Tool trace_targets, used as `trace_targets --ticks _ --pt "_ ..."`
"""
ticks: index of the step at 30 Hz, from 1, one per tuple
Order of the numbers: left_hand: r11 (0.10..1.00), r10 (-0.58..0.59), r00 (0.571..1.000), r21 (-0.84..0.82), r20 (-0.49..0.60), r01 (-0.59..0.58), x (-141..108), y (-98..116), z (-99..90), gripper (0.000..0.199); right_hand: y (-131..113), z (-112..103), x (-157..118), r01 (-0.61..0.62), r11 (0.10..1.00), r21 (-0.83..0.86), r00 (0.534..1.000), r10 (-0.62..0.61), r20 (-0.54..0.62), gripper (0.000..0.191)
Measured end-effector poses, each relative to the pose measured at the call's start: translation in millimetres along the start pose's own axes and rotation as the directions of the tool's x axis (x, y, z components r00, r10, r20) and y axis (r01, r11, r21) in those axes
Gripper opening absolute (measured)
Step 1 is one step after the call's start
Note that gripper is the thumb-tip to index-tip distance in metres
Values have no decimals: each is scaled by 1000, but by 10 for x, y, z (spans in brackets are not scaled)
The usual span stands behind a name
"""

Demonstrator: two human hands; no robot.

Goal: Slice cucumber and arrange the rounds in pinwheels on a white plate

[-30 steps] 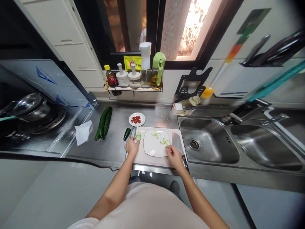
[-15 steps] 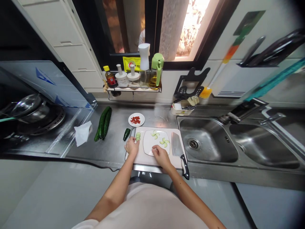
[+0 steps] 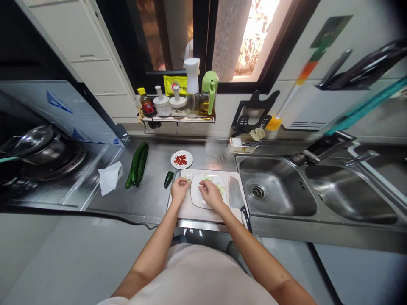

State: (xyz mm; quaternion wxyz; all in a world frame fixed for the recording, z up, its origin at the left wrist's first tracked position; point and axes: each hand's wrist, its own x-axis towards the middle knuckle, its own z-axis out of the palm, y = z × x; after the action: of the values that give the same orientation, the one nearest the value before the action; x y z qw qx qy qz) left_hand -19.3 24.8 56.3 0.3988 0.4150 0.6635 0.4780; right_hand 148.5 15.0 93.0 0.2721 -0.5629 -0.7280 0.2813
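My left hand (image 3: 179, 189) is over the left part of the pink cutting board (image 3: 182, 212), its thumb and fingers pinching a green-edged cucumber slice (image 3: 188, 181). My right hand (image 3: 210, 192) hangs over the white square plate (image 3: 199, 201), fingers bent together; whether anything is between them is too small to tell. On that plate lie thin cucumber slices (image 3: 220, 187), partly hidden by my right hand. A knife (image 3: 235, 192) rests on the board's right side. Left of the board is a short cucumber end (image 3: 168, 179).
Behind the board, a small round plate (image 3: 182, 165) holds chopped red pieces. Whole cucumbers (image 3: 136, 165) and a crumpled white tissue (image 3: 110, 178) lie further left. A double sink (image 3: 276, 186) is at the right, a condiment rack (image 3: 178, 120) above the counter.
My left hand has moved up and lifted a cucumber slice off the board. My right hand has moved up and left over the plate, covering part of the slices.
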Motion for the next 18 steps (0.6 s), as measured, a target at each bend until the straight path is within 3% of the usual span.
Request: trace_targets --ticks 5,13,15,18 --pt "968 49 989 -252 137 -13 -67 231 64 30 -38 -114 160 92 995 40 994 -89 -66 19" --pt "974 92 968 -222 232 -39 -225 466 109 30 -27 -181 178 161 979 124 987 -157 -43 12" --pt "979 99 971 -197 215 -56 -243 478 123 34 -28 -197 167 155 979 130 988 -151 -39 11" --pt "989 75 992 -133 103 -61 -279 472 134 44 -32 -244 158 147 977 156 989 -140 -57 11"
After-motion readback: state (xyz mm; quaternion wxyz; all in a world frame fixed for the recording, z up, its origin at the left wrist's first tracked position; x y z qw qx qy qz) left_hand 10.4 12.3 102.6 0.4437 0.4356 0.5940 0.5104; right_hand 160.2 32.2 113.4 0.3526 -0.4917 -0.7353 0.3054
